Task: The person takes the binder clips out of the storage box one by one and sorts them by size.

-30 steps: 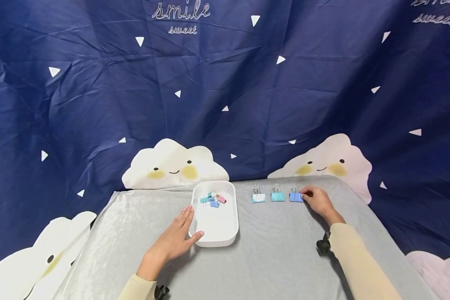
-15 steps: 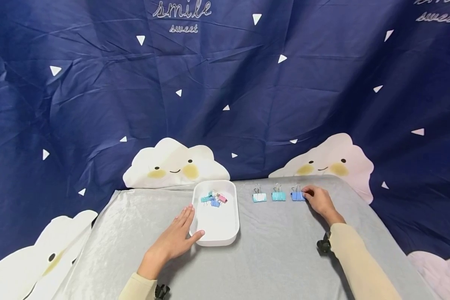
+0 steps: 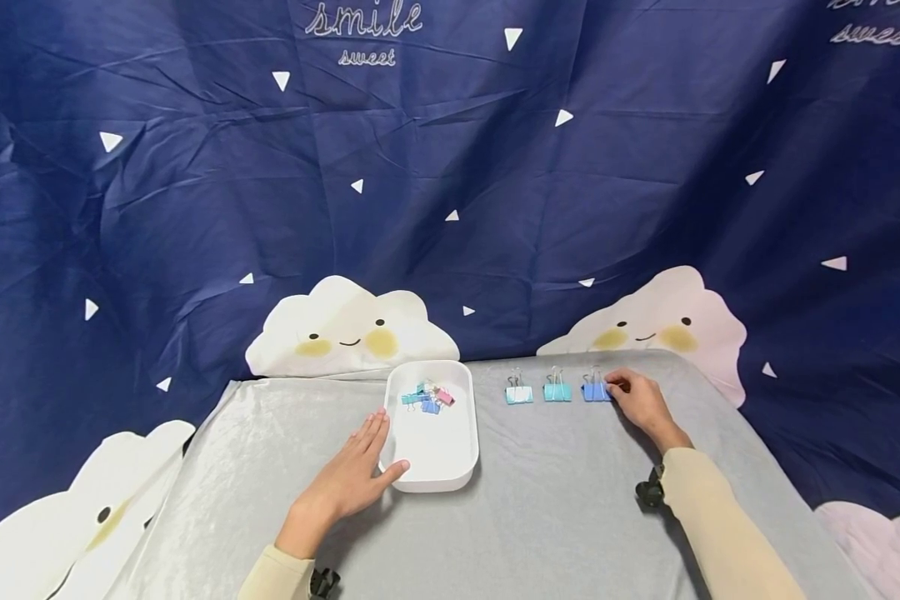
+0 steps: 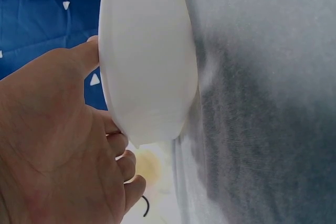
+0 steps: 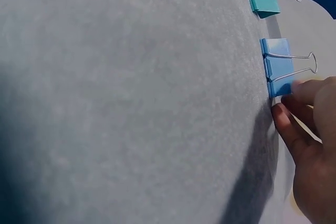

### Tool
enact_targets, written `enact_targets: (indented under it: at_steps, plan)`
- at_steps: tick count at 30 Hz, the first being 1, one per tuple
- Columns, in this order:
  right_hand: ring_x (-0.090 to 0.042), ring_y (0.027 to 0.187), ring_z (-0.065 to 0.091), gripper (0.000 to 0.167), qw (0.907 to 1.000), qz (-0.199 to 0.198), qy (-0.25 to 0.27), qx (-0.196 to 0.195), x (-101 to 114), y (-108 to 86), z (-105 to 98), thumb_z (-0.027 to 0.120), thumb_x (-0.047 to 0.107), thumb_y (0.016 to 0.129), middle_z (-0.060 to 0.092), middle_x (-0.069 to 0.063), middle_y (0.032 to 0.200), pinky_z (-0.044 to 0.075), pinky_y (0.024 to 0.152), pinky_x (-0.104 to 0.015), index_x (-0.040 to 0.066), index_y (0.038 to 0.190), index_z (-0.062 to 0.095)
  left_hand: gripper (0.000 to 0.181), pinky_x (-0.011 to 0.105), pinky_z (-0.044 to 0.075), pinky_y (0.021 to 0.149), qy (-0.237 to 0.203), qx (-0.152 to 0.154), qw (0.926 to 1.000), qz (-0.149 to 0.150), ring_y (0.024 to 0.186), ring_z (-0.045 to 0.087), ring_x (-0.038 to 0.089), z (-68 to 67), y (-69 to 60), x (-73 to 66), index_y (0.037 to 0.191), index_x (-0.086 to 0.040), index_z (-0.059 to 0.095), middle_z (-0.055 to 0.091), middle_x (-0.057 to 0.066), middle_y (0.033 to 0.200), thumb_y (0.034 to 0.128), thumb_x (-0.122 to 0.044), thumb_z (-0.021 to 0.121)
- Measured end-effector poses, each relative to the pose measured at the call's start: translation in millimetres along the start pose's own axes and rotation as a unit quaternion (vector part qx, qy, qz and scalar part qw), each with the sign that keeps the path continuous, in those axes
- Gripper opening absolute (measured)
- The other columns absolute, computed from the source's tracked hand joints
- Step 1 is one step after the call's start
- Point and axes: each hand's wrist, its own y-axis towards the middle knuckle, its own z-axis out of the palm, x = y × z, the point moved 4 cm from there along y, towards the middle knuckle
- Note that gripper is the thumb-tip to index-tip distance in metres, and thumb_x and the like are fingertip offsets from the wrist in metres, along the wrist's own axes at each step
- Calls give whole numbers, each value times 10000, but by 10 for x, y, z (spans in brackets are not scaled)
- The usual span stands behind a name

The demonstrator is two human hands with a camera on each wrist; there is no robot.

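Observation:
My left hand (image 3: 348,475) lies at the left rim of a white tray (image 3: 427,450), fingers extended along it and thumb across its near left corner. In the left wrist view, that hand (image 4: 68,129) touches the rim of the tray (image 4: 147,61). At the right end of a row of binder clips, my right hand (image 3: 641,408) pinches the edge of a blue clip (image 3: 595,392) between thumb and fingertips. The right wrist view has the hand (image 5: 310,135) at the end of the blue clip (image 5: 279,66), whose wire handles stand out.
Left of the blue clip are a teal clip (image 3: 557,392) and a white-and-teal clip (image 3: 519,395). Several small clips (image 3: 431,407), blue, teal and pink among them, lie in the tray's far part. A grey cloth (image 3: 540,517) covers the table; a dark blue curtain (image 3: 495,250) hangs behind.

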Motion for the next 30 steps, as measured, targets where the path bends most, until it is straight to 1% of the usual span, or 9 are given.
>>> enact_targets:
  at_steps: [4,8,10,12,16,20,25,30]
  plan:
    - [-452,1043,706,199,9998,-76,13,-202,24,-9,-26,630,68,1038,749,-268,1104,569,928,-607,-52,1163,727,911,545,218,1357,-6,-18,10000,4,1665,162,357,-2,-9,-2,1686,-4,223,147,141,1792,1074,-628,478]
    - [-408,953,703,175,9980,-232,-83,-586,117,-12,-79,630,76,1035,747,-233,1015,569,829,-529,-40,1101,744,909,552,214,1356,5,-6,10000,-9,1664,164,358,2,-18,-1,1683,1,228,157,148,1789,1075,-626,478]
    - [-377,918,699,170,9968,-322,-107,-725,207,-6,-110,633,94,1042,744,-208,991,555,785,-474,-22,1087,749,909,554,211,1357,8,-7,10000,-14,1664,164,358,4,-19,0,1683,0,229,157,148,1789,1074,-626,478]
    - [-350,897,696,164,9959,-446,-81,-787,323,10,-136,642,103,1046,741,-191,983,540,766,-428,-10,1086,754,907,553,211,1357,-7,-35,10000,-12,1664,165,359,0,-17,-2,1682,0,235,162,147,1788,1074,-626,481]
    - [-307,862,694,142,9932,-811,9,-833,610,65,-164,679,91,1032,753,-172,952,534,763,-391,-7,1082,768,910,546,208,1359,1,-56,10000,-2,1664,166,358,-4,-6,-2,1684,-4,231,153,140,1791,1073,-633,475]
    - [-254,816,662,125,9900,-1194,64,-749,945,108,-147,710,84,1018,759,-142,908,529,754,-374,-1,1077,781,914,543,206,1361,19,-58,10000,3,1665,168,355,-1,-3,7,1685,-5,230,153,135,1792,1072,-640,468]
    - [-182,784,623,92,9865,-1575,100,-430,1389,118,-92,724,116,1021,747,-81,894,509,714,-320,56,1049,788,914,538,200,1363,46,-51,10000,-1,1665,166,352,3,0,17,1685,-5,227,152,132,1791,1072,-641,463]
    - [-140,761,630,83,9808,-1944,90,-106,1796,76,6,729,146,1023,755,-40,924,518,689,-288,95,1034,793,913,538,202,1362,30,-70,10000,7,1665,169,351,10,-1,17,1684,-5,231,160,137,1790,1071,-638,470]
